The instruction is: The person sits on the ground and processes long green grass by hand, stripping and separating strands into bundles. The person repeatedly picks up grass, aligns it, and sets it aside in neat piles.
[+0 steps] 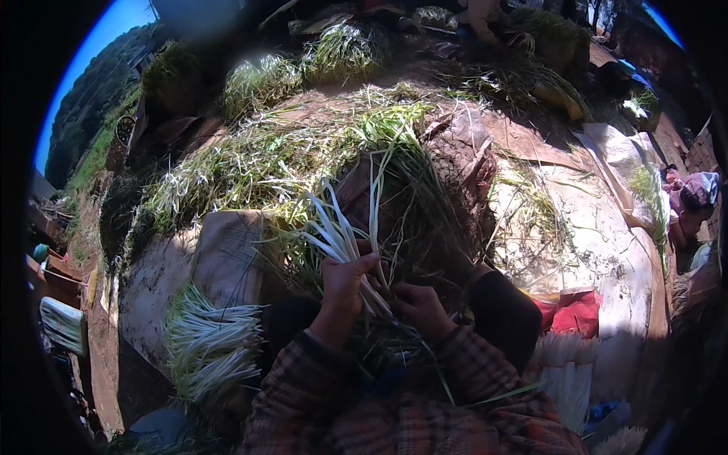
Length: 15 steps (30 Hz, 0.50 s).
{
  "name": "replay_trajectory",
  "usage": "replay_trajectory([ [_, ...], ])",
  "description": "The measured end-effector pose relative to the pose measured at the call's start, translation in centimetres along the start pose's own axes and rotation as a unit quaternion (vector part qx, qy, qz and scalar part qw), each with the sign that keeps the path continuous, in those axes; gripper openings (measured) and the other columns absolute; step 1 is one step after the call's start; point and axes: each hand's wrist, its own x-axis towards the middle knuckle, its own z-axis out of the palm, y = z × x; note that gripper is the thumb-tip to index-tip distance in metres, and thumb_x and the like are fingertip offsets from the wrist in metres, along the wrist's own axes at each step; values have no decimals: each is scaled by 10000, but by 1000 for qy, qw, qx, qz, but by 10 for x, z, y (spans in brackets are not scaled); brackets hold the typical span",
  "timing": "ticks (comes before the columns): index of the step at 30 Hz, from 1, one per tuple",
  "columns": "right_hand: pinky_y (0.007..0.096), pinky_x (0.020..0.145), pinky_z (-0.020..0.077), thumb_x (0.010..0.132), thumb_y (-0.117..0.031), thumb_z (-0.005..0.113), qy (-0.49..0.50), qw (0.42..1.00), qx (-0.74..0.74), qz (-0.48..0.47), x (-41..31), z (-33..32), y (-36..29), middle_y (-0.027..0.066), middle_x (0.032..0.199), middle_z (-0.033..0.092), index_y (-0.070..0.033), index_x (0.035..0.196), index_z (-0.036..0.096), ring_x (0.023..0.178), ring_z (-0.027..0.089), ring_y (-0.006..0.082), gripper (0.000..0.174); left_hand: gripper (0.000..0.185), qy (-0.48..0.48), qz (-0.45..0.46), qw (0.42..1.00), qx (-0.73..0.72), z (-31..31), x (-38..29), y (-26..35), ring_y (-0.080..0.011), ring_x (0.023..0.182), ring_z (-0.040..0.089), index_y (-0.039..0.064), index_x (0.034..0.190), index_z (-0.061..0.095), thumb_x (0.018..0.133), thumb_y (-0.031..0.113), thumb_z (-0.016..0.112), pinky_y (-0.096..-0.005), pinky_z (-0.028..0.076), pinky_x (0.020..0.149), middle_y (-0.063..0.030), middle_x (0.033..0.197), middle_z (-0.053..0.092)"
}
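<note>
My left hand (pixel 344 284) grips a small bunch of white, green-tipped vegetable stalks (pixel 335 233), its thumb across them. Close beside it, my right hand (pixel 421 304) has its fingers pinched around a long, pale green stalk (pixel 374 210) at its lower end. Both hands are over my lap, between dark-clad knees. A larger heap of long green stalks (pixel 415 153) leans towards me just beyond the hands. On my left lies a pile of clean white stalks (pixel 219 347), laid mostly side by side.
Loose green leaves (pixel 244 159) cover the ground ahead. Leafy bundles (pixel 341 54) stand at the back, near a person's arm (pixel 480 20). To my right are a red cloth or sack (pixel 574 313) and upright pale bundles (pixel 566 381). Another person (pixel 688 199) is at the far right.
</note>
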Motion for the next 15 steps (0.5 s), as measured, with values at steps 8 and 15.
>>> replay_trajectory([
  [8,239,650,489,916,-171,535,37,940,319,118,17,0,-21,9,794,611,-6,1054,598,713,583,82,224,155,-7,-32,999,19,-10,-25,-14,-184,510,606,-33,919,581,769,-29,617,-251,465,400,-116,730,637],
  [15,276,757,514,877,-64,556,78,907,403,96,18,7,-36,80,929,645,-7,958,582,816,625,143,102,172,62,2,997,-35,-14,-31,-26,-154,528,584,-27,923,584,757,-13,628,-254,471,432,-82,707,617],
])
